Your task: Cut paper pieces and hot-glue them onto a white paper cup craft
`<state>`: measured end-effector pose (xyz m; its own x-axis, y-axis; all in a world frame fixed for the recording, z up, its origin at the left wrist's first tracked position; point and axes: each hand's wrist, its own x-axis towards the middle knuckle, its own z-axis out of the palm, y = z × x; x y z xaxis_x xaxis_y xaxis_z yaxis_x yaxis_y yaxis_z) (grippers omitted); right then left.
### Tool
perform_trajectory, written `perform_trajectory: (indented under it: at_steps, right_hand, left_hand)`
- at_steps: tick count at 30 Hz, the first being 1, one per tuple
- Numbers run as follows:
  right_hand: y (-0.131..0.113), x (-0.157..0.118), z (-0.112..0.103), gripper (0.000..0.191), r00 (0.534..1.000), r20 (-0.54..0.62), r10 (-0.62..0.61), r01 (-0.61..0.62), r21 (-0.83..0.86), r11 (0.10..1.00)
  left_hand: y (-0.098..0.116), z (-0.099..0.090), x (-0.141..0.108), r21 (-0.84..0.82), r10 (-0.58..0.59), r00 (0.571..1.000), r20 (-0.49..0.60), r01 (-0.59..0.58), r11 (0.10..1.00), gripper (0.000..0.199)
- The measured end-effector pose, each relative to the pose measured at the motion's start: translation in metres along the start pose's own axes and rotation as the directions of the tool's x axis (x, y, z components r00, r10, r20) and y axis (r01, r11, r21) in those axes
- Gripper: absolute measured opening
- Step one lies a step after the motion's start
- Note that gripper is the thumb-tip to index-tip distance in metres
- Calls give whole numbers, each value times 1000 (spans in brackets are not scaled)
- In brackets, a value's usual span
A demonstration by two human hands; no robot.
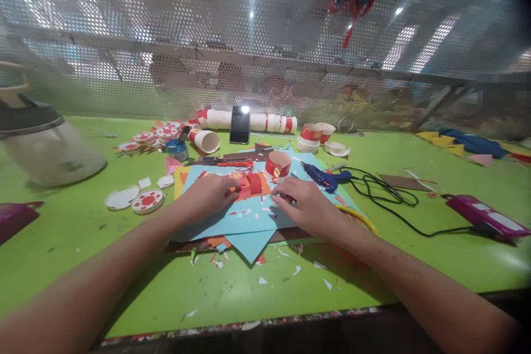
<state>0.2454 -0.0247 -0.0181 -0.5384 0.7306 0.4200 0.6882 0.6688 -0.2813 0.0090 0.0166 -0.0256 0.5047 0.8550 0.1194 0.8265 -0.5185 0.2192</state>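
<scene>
My left hand point(207, 193) rests on the blue paper sheets point(224, 221), thumb and fingers closed at the edge of a curled red paper piece point(254, 183). Across from it, my right hand point(305, 202) is curled, its fingertips together by the end of an orange paper strip point(262, 188). What those fingertips hold, if anything, is too small to make out. Just behind stands a cut red and white paper cup ring point(277, 166). A blue glue gun point(326, 177) lies beyond my right hand. Scissors with red handles point(234, 164) lie behind the red piece.
White discs with red dots point(148, 201) lie at left, near a blue jar point(177, 149) and a large jug point(45, 144). A phone point(240, 124) leans on a tube of stacked cups point(274, 123). The black cord point(385, 193) runs to a purple power strip point(485, 215).
</scene>
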Motion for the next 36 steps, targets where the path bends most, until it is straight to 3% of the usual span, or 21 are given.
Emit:
perform_trajectory:
  at_steps: [12, 24, 29, 36]
  right_hand:
    - [8, -11, -7, 18, 997, -61, 55, -48, 116, 992]
    - [7, -14, -16, 18, 996, -61, 71, -61, 145, 988]
    - [11, -14, -18, 17, 993, -90, 80, -64, 171, 983]
    - [18, -12, -12, 18, 996, -45, 81, -72, 188, 980]
  left_hand:
    - [18, 3, 6, 100, -59, 998, -11, 60, 993, 27]
    - [21, 19, 21, 42, -172, 985, -18, 173, 984, 22]
    - [23, 20, 23, -35, -214, 977, -20, 213, 976, 20]
    - [29, 16, 24, -240, -223, 975, 11, 219, 946, 24]
